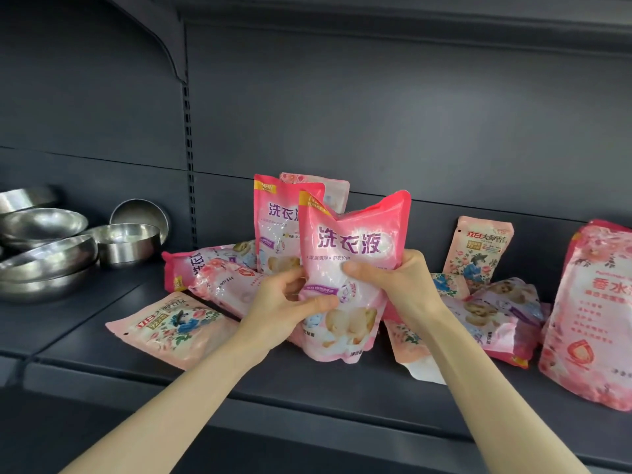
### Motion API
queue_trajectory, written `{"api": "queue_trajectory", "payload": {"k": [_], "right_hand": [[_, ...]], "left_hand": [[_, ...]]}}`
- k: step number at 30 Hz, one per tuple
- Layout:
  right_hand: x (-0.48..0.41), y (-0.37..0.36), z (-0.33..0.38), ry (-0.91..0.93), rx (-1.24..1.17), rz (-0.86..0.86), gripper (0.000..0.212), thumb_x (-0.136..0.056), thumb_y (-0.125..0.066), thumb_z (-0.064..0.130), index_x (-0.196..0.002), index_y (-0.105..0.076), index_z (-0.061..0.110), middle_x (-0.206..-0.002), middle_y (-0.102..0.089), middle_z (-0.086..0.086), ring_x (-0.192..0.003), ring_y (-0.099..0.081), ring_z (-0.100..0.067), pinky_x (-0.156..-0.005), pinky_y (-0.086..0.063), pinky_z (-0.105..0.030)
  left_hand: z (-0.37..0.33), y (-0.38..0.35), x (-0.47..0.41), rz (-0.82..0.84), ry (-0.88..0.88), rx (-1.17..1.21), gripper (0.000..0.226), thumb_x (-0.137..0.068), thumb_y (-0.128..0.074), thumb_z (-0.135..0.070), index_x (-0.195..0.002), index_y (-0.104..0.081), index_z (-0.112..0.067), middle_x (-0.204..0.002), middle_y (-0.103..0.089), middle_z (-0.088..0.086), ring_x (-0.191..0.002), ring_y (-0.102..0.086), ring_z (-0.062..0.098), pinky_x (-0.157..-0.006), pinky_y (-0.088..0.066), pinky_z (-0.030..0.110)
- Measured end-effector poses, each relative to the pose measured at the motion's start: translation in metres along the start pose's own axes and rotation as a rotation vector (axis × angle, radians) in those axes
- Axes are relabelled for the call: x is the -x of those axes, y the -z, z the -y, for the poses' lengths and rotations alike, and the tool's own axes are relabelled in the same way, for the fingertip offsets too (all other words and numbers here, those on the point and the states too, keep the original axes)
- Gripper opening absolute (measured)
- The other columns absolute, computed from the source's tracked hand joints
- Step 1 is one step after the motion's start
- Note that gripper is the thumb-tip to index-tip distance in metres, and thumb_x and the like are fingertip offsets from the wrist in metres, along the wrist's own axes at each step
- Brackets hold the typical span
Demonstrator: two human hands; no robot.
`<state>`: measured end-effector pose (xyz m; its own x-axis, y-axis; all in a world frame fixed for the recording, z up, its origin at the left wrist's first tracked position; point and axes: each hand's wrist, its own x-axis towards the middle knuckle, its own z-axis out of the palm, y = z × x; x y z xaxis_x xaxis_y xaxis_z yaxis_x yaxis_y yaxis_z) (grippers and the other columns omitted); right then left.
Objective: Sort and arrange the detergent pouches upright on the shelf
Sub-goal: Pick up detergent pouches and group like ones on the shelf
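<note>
Dark shelf (307, 381), steel bowls (126, 244), toppled pouches (219, 285) around, left hand (280, 302) and right hand (393, 282) tight round one pink pouch (352, 241).

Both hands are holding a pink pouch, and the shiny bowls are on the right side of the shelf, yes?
Not quite. The left hand and right hand do hold the pink pouch, but the shiny bowls sit on the left side of the shelf, as the head view shows.
</note>
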<state>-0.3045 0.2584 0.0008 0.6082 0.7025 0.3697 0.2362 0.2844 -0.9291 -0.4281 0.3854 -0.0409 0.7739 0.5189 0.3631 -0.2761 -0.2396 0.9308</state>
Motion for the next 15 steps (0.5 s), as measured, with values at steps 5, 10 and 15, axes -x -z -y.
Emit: {"api": "queue_trajectory", "payload": {"k": [5,10,15], "right_hand": [[-0.018,-0.033,0.01,0.036,0.018,0.058,0.013,-0.072,-0.077,0.005,-0.084,-0.073,0.008,-0.085,-0.075,-0.008,-0.078,-0.073,-0.024,-0.065,-0.059,-0.032],[-0.043,-0.07,0.011,0.001,0.111,0.17,0.018,-0.076,-0.075,0.003,-0.093,-0.071,0.008,-0.085,-0.076,-0.001,-0.078,-0.073,-0.015,-0.063,-0.056,-0.023],[-0.066,-0.11,0.006,-0.032,0.273,0.187,0.037,-0.07,-0.081,0.007,-0.105,-0.07,0.012,-0.099,-0.074,-0.004,-0.091,-0.071,-0.019,-0.081,-0.056,-0.036]], "left_hand": [[-0.014,0.037,-0.004,-0.046,-0.044,-0.023,0.036,-0.071,-0.078,-0.007,-0.104,-0.067,-0.017,-0.094,-0.074,-0.005,-0.088,-0.07,0.008,-0.073,-0.055,0.02],[-0.016,0.085,-0.012,-0.078,-0.065,-0.049,0.032,-0.07,-0.077,-0.001,-0.099,-0.069,-0.011,-0.089,-0.075,-0.003,-0.084,-0.071,0.011,-0.066,-0.053,0.017],[-0.017,0.135,-0.026,-0.089,-0.064,-0.061,0.03,-0.069,-0.079,-0.002,-0.096,-0.07,-0.009,-0.085,-0.075,-0.001,-0.079,-0.072,0.013,-0.064,-0.053,0.018]]}}
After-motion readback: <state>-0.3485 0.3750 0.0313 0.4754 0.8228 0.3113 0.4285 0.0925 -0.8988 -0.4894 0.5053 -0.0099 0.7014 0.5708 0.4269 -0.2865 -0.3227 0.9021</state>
